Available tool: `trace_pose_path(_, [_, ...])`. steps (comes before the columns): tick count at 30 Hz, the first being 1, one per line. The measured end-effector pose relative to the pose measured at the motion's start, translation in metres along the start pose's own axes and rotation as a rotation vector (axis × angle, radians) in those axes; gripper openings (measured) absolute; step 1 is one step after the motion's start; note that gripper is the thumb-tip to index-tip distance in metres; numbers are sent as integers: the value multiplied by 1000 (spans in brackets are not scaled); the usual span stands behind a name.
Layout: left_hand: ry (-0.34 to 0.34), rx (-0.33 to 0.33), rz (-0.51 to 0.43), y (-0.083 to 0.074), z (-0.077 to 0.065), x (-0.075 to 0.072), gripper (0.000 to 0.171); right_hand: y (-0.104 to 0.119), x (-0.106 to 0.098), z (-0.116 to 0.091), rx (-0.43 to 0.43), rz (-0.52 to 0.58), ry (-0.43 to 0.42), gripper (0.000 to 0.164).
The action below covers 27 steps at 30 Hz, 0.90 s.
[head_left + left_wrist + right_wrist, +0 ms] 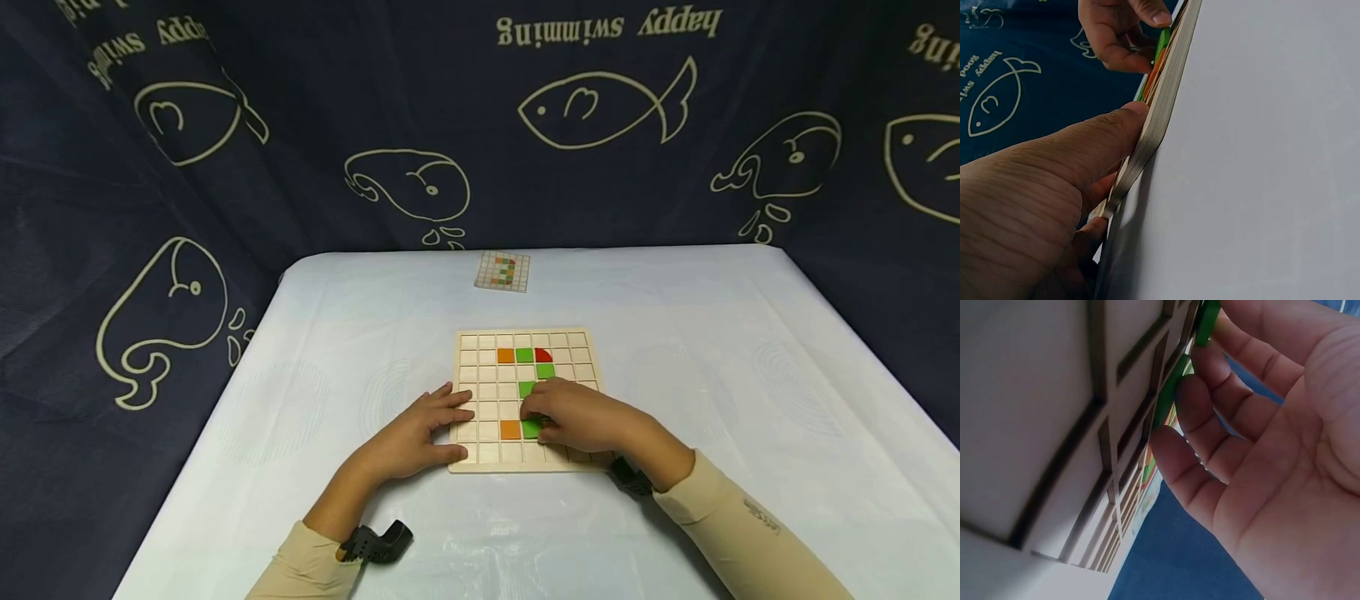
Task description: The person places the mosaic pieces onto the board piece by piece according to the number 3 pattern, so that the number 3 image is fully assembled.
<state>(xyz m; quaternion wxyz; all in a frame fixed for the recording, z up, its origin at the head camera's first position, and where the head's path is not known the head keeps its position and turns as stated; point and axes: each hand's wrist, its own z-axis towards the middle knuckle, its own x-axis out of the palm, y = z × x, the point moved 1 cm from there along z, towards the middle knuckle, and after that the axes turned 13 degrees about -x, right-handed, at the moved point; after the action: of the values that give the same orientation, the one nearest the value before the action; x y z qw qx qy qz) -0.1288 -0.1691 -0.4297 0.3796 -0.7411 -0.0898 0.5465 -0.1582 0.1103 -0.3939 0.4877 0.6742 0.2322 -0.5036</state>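
Note:
A square wooden grid board (517, 468) lies on the white table. My left hand (420, 433) rests at its left edge, fingers spread, fingertips on the rim and nearby cells. Over the lower right part of the board, my right hand (581, 412) pinches a green square tile (1207, 324) between thumb and fingers, close over the grid next to an orange tile (510, 430). Higher up sit another orange tile (506, 356), a green tile (524, 356) and a red quarter-round tile (543, 356). Below these are more green tiles, partly covered by the right hand.
A small pattern card (502, 272) with a similar coloured grid lies at the table's far edge. White cloth (690, 350) covers the table. A dark curtain (420, 92) with fish drawings hangs behind and at the sides. Each wrist wears a black strap device (378, 543).

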Motion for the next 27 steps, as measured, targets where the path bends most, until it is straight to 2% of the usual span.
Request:
trace_pose_path(13, [13,-21,-15,-2,0,-1,51,1,0,-1,22,-11,3,30])
trace_pose_path(18, [15,-32,-12,-3,-1,-2,52,1,-5,-4,7,14,-13,26])
trace_pose_path(23, [11,-26,-10,-3,-1,-1,52,-1,-11,-17,-16,38,-49,24])
trace_pose_path(27, [11,-16,-15,-3,1,0,52,-6,-17,-35,-8,65,-89,23])
